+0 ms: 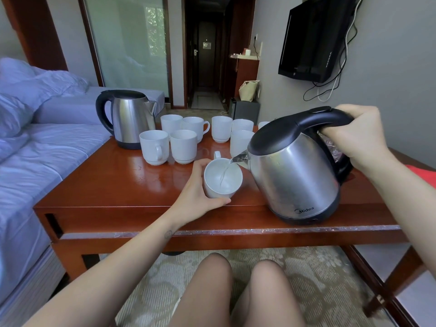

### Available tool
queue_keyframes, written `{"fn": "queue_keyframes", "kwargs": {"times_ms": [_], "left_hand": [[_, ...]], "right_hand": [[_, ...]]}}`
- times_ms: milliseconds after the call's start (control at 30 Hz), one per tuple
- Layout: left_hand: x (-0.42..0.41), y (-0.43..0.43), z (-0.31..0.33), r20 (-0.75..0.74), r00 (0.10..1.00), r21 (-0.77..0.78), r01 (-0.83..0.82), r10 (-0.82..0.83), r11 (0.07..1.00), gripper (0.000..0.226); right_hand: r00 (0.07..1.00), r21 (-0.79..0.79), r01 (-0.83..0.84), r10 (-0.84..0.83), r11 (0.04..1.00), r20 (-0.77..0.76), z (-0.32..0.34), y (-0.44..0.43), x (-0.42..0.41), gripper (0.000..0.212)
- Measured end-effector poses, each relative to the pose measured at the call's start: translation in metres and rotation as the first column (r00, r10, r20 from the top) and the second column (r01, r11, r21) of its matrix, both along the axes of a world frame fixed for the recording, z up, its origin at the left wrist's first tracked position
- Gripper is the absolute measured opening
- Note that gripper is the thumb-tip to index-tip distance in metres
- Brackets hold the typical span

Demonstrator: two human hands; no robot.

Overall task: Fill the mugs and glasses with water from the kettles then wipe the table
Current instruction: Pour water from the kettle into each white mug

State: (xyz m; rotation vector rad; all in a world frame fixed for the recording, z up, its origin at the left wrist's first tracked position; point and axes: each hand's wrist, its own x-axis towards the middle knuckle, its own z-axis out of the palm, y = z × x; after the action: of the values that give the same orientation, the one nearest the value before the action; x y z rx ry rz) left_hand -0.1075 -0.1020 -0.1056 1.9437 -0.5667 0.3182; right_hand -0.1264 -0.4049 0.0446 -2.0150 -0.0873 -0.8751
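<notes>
The white mug [223,185], at the front of the bench [113,187], takes a thin stream of water [224,173] from the tilted steel kettle [295,178]. The left grip [195,192] wraps the mug's side; the right grip [354,135] clasps the kettle's black handle.

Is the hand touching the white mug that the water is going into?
Touching. The head view shows the left hand wrapped round the mug's side, holding it while the kettle pours in.
</notes>
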Motion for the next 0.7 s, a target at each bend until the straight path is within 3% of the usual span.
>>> {"fn": "queue_keyframes", "kwargs": {"times_ms": [700], "left_hand": [[-0.0023,-0.0022,0.0015,0.015,1.000,-0.004,-0.001,0.001,1.000,0.087]], "right_hand": [[1.000,-0.005,0.017,-0.017,1.000,-0.020,0.0049,0.0027,-0.0083,0.035]]}}
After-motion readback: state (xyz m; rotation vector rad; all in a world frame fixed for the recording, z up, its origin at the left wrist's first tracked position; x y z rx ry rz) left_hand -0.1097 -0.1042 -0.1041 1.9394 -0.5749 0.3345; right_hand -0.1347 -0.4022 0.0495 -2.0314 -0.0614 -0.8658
